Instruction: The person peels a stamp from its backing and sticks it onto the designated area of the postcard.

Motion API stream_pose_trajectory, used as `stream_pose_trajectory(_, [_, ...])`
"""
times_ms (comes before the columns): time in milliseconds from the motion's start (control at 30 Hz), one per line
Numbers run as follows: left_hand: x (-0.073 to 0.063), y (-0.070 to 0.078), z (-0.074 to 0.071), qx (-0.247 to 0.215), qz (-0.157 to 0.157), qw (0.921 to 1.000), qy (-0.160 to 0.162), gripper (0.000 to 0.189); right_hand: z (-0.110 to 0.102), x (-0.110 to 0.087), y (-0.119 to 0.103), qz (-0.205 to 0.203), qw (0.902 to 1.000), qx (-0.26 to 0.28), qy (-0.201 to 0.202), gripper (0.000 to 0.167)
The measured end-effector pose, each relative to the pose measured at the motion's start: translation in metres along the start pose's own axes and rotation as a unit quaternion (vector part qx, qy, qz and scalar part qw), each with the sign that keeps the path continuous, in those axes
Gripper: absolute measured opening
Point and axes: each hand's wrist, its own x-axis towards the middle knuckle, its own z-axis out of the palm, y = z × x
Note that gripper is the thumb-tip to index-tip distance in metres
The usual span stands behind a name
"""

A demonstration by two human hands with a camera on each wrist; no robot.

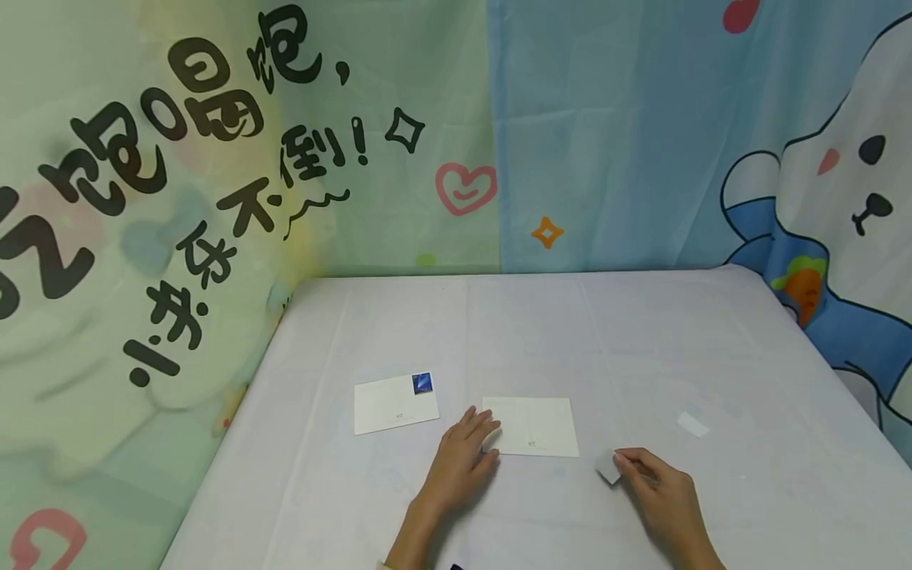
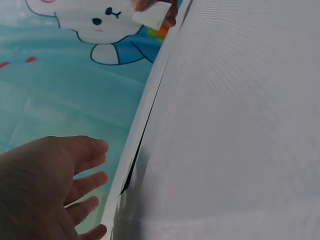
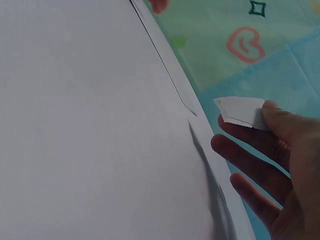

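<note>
My right hand (image 1: 659, 492) pinches a small stamp (image 3: 242, 111) between thumb and forefinger. Its plain white side and toothed edge show in the right wrist view, while the other fingers spread loosely below. In the head view the stamp is held a little to the right of a white card (image 1: 534, 427) with tiny print near its lower edge. My left hand (image 1: 461, 457), fingers mostly straight, rests at that card's left edge. Farther left lies a second white card (image 1: 385, 408), slightly turned, with a blue stamp (image 1: 423, 383) in its upper right corner.
A small white slip of paper (image 1: 693, 424) lies on the table to the right, beyond my right hand. White cloth covers the table (image 1: 399, 324). Printed curtains (image 1: 606, 142) hang along its back and sides.
</note>
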Motion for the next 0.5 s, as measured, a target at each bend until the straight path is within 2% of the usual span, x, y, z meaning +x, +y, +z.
stream_pose_trajectory(133, [0.003, 0.006, -0.003, -0.030, 0.014, 0.9989, 0.034, 0.032, 0.013, 0.003, -0.015, -0.039, 0.9987, 0.029, -0.012, 0.003])
stream_pose_trajectory(233, [0.004, 0.015, -0.007, -0.065, 0.021, 0.9963, 0.053, 0.028, 0.022, 0.006, -0.027, -0.069, 0.9959, 0.057, -0.019, 0.005])
stream_pose_trajectory(333, [0.006, 0.024, -0.010, -0.105, 0.016, 0.9933, 0.045, 0.025, 0.028, 0.010, -0.038, -0.081, 0.9934, 0.077, -0.028, 0.007])
stream_pose_trajectory(500, [0.008, 0.036, -0.012, -0.160, 0.009, 0.9869, 0.015, 0.034, 0.032, 0.018, -0.055, -0.090, 0.9885, 0.111, -0.049, 0.008])
